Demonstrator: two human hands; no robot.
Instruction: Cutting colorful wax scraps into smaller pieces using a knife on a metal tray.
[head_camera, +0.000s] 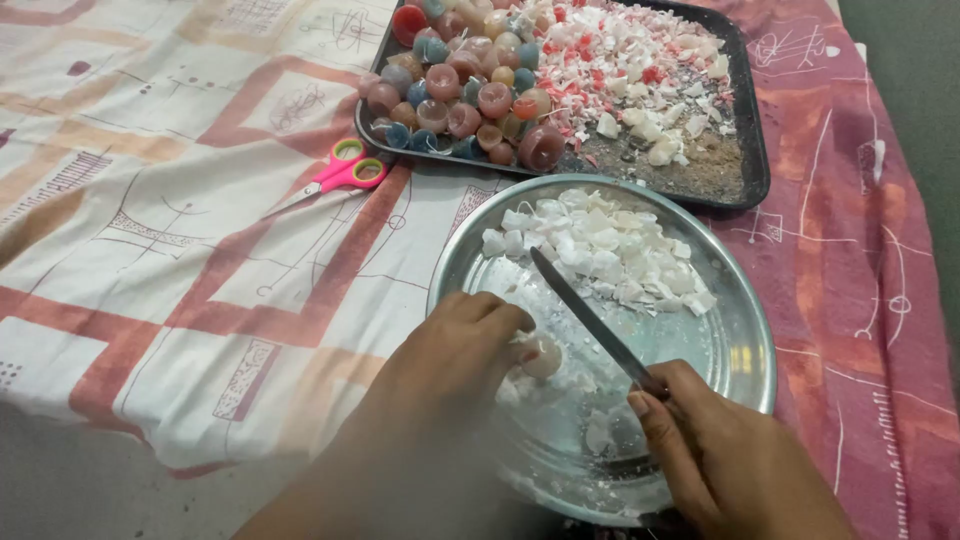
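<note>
White wax piece (543, 354) sits pinched in the fingertips of the left hand (455, 355), low over the near side of a round steel plate (740, 345). The right hand (720, 450) has its fingers wrapped tight round the handle of a knife (585, 315), whose blade slants up over the plate beside the piece. White wax chips (600, 250) heap at the plate's far side. Beyond lies a dark tray (752, 150) of small coloured candles (465, 85) and broken wax; pink scissors (335, 178) rest on the patterned cloth (170, 250).
</note>
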